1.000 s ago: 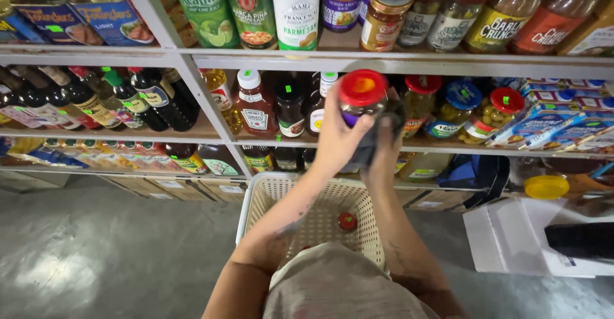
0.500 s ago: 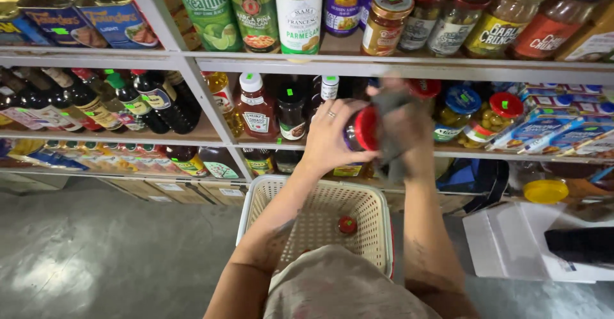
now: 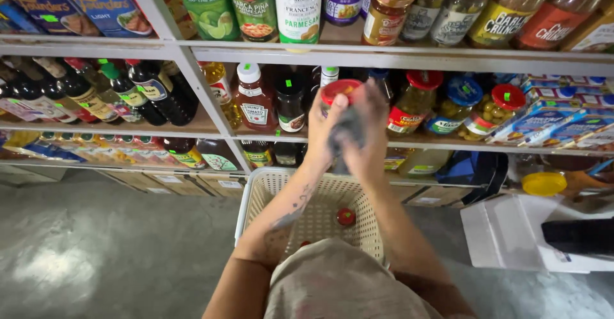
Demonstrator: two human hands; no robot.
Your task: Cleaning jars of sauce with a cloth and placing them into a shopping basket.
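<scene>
My left hand (image 3: 325, 127) grips a jar with a red lid (image 3: 339, 91), held up in front of the middle shelf. My right hand (image 3: 366, 130) presses a dark grey cloth (image 3: 348, 132) against the jar's side, so most of the jar is hidden. Both forearms reach up from below, over a cream plastic basket (image 3: 259, 191). On the basket's bottom lies a small red-capped item (image 3: 346, 216).
Metal shelves (image 3: 384, 56) hold bottles, sauces and jars; a ketchup bottle (image 3: 254, 98) and dark bottles (image 3: 150, 92) stand left of my hands, jars of olives (image 3: 492, 111) to the right. A white box (image 3: 505, 232) and a yellow lid (image 3: 543, 183) sit at lower right. Grey floor lies at left.
The jar has tipped and come down a little in my hands. My right hand with the cloth has shifted over the jar's side, covering more of it.
</scene>
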